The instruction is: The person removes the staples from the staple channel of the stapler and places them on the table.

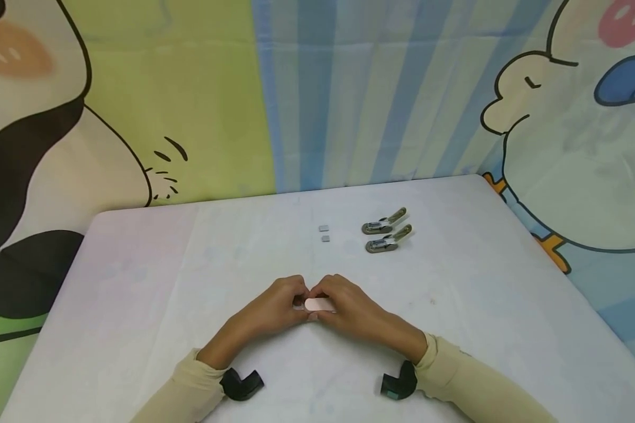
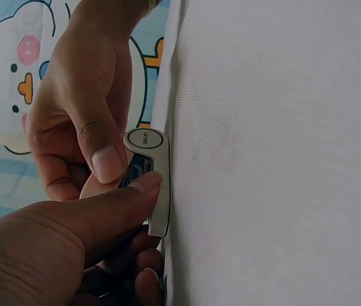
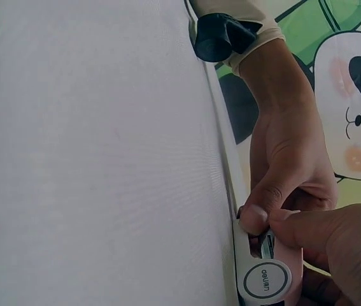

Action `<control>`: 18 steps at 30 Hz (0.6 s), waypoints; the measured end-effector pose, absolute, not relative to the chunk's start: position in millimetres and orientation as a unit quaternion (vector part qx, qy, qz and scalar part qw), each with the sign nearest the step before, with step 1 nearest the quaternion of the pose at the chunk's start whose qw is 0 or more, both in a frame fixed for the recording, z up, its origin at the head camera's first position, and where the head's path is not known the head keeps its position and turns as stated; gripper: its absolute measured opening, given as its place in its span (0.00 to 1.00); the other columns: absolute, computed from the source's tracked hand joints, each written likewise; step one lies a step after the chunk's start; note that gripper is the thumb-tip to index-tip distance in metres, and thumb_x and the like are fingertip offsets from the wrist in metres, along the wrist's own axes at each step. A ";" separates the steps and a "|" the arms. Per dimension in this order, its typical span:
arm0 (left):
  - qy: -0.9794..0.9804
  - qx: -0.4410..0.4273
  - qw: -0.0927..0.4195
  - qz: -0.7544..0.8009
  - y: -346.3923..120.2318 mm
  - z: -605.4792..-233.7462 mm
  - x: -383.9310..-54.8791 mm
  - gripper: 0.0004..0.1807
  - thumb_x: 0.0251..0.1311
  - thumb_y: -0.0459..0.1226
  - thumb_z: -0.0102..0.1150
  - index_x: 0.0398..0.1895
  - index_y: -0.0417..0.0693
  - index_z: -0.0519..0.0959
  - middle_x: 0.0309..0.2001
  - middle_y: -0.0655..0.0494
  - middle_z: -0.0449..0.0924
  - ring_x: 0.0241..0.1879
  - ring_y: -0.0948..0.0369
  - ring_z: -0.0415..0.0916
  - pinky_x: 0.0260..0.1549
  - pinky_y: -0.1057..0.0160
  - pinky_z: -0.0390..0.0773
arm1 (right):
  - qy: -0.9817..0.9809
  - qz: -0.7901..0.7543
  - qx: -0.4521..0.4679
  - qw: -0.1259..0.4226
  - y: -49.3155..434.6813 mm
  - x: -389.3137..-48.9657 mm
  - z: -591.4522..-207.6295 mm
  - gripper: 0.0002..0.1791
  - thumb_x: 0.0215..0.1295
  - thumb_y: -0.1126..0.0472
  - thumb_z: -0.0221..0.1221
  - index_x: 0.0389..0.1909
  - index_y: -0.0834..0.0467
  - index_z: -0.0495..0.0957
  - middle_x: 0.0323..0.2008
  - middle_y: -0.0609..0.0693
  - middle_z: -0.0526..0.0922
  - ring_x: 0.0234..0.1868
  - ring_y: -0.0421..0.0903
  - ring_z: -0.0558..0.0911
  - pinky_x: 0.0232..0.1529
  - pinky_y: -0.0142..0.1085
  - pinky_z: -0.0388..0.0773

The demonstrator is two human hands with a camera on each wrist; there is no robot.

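Note:
A small pink and white stapler (image 1: 319, 304) is held between both hands, low over the table. My left hand (image 1: 283, 302) pinches one end of it, and in the left wrist view the left thumb lies across its dark inner part (image 2: 138, 167). The right hand (image 1: 349, 308) grips the other end, thumb against the pink side. In the right wrist view the stapler's round white end (image 3: 266, 280) carries a printed logo, and a metal piece (image 3: 267, 245) shows in the gap between its halves. Fingers hide much of the stapler.
Beyond the hands, two small grey strips (image 1: 324, 228) lie on the white table (image 1: 233, 247). Two shiny metal clippers with raised levers (image 1: 383, 244) lie to their right. A cartoon-printed cloth (image 1: 211, 117) hangs behind the table. Black wrist mounts (image 1: 241, 385) stick out from both sleeves.

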State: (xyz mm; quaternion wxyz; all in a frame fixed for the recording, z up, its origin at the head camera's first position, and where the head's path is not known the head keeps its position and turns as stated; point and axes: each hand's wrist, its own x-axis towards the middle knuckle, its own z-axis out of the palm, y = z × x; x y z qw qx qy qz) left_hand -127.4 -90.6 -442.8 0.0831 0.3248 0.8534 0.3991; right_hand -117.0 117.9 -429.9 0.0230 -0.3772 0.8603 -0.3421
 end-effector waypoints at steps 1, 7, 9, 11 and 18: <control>0.852 0.329 0.083 0.398 -90.9 -442.3 -127.8 0.09 0.53 0.37 0.73 0.29 0.49 0.80 0.26 0.58 0.68 0.28 0.64 0.65 0.26 0.67 0.66 | 0.859 -0.343 -0.379 0.022 118.0 -116.9 -429.4 0.15 0.60 0.59 0.68 0.45 0.55 0.77 0.43 0.43 0.77 0.43 0.39 0.72 0.44 0.33 0.71; 0.843 0.345 0.075 0.405 -90.6 -442.3 -129.2 0.10 0.53 0.37 0.73 0.27 0.48 0.78 0.26 0.58 0.69 0.28 0.63 0.66 0.27 0.67 0.68 | 0.853 -0.348 -0.388 0.015 118.7 -115.9 -428.1 0.14 0.60 0.61 0.68 0.44 0.55 0.76 0.41 0.43 0.77 0.42 0.39 0.72 0.43 0.33 0.71; 0.843 0.344 0.075 0.406 -91.0 -442.7 -128.8 0.11 0.52 0.36 0.73 0.26 0.49 0.77 0.26 0.59 0.69 0.28 0.63 0.67 0.28 0.67 0.69 | 0.851 -0.346 -0.395 0.016 118.3 -115.7 -428.9 0.14 0.60 0.61 0.68 0.44 0.55 0.76 0.42 0.43 0.76 0.42 0.39 0.72 0.42 0.32 0.71; 0.843 0.343 0.074 0.407 -91.7 -443.6 -128.3 0.11 0.51 0.35 0.73 0.26 0.49 0.76 0.26 0.60 0.69 0.28 0.64 0.67 0.27 0.67 0.69 | 0.849 -0.342 -0.403 0.016 117.9 -115.2 -429.8 0.14 0.61 0.62 0.67 0.45 0.55 0.75 0.42 0.43 0.76 0.42 0.39 0.72 0.43 0.32 0.70; 0.841 0.346 0.069 0.410 -91.2 -446.6 -127.3 0.13 0.50 0.34 0.74 0.24 0.50 0.75 0.25 0.59 0.69 0.27 0.64 0.67 0.26 0.68 0.69 | 0.859 -0.313 -0.404 0.005 116.7 -112.2 -429.3 0.14 0.60 0.61 0.68 0.44 0.56 0.75 0.39 0.43 0.73 0.38 0.38 0.71 0.40 0.30 0.70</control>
